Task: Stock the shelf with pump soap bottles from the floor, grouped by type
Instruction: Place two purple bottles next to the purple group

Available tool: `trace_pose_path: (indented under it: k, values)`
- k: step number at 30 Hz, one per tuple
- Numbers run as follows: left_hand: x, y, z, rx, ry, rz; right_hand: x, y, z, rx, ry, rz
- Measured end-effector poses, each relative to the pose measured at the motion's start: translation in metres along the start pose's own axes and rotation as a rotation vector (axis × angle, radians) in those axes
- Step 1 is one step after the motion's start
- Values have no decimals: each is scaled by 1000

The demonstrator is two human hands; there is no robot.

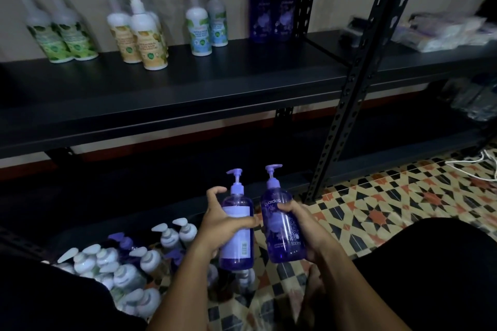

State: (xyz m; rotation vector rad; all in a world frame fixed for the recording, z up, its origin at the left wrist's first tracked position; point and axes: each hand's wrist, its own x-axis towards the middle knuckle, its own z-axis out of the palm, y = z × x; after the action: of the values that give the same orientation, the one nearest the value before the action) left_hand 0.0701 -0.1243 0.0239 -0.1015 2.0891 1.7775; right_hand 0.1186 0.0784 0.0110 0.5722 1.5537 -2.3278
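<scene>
My left hand grips a purple pump bottle whose back label faces me. My right hand grips a second purple pump bottle with its front label showing. Both bottles are upright and side by side, low in front of the black shelf. On that shelf stand two green-label bottles, several yellow-label bottles, two blue-label bottles and two purple bottles at the right end. Several white and purple pump bottles remain clustered on the floor at lower left.
A perforated black shelf upright slants just right of the purple pair. Wrapped packets lie on the neighbouring shelf to the right. The patterned tile floor spreads to the right, with white cables at its far edge. My dark-clad knees frame the bottom corners.
</scene>
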Motion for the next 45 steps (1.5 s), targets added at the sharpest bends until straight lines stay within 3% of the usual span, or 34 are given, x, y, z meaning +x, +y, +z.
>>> trace_pose_path:
  k: [5,12,23,28,37,45]
  values:
    - [3,-3,-3,-126,-11,7,-4,-1,3,61,-45,-38]
    - [5,-4,-5,-323,-152,-38,1,3,-1,115,-33,-16]
    - [3,-4,-7,-364,-62,-1,-1,5,0,59,22,-114]
    - [3,-9,-8,-531,-159,-115,4,8,-6,51,42,-144]
    - [3,-11,-1,-366,-98,33,2,6,-1,-46,36,-119]
    - [2,-9,5,-385,-48,129,0,3,3,-29,41,-116]
